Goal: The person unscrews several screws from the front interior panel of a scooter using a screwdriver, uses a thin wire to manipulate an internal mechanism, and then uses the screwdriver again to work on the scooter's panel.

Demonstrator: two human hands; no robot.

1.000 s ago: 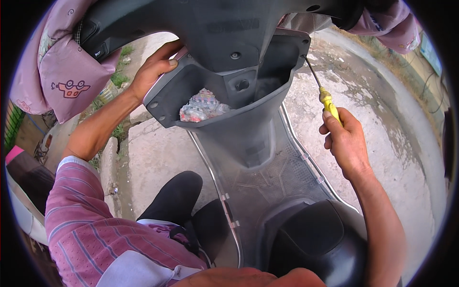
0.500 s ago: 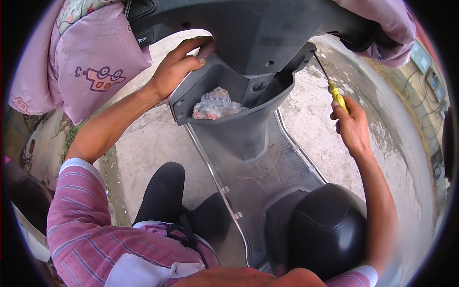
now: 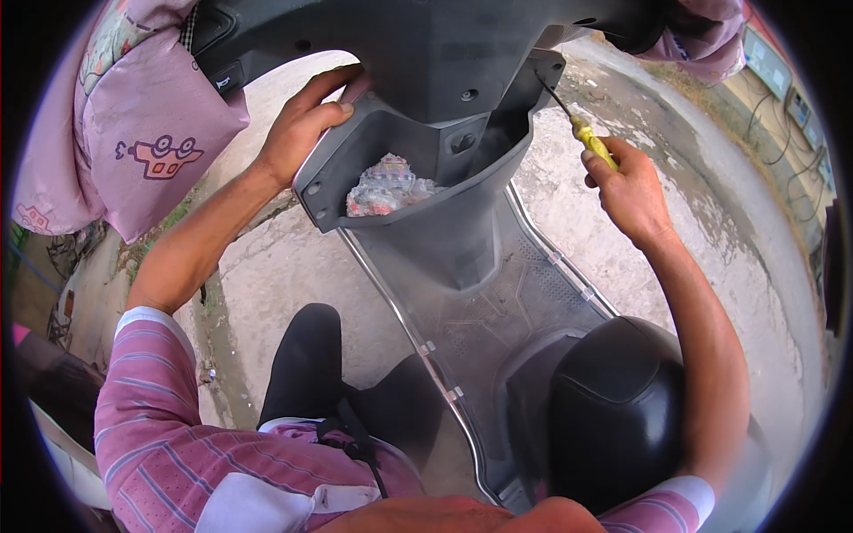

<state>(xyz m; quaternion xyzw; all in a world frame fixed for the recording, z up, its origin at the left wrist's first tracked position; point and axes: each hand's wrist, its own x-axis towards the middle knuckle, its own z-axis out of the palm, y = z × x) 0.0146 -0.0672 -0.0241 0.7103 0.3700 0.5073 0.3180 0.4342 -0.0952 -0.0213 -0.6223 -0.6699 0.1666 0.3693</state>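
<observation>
My left hand (image 3: 306,124) is closed around the upper left edge of the dark grey scooter front panel (image 3: 409,218), thumb on the near side and some fingertips hidden behind. My right hand (image 3: 633,191) grips a screwdriver (image 3: 589,139) by its yellow handle. Its thin dark shaft slants up and left, with the tip at the upper right end of the panel; whether it sits in a screw hole is too small to tell. An open storage pocket in the panel holds a crumpled clear plastic bag (image 3: 389,188) with pinkish contents.
Below the panel runs the scooter footboard (image 3: 480,333), edged by metal rails (image 3: 449,386). The black seat (image 3: 617,417) is at lower right. Pink padded handlebar covers (image 3: 164,133) hang at both upper sides. Concrete ground (image 3: 284,266) lies around.
The scooter sits slightly farther left and higher in view. The screwdriver tip has shifted from the panel's upper right corner to a spot just inward of it. Both grips are unchanged.
</observation>
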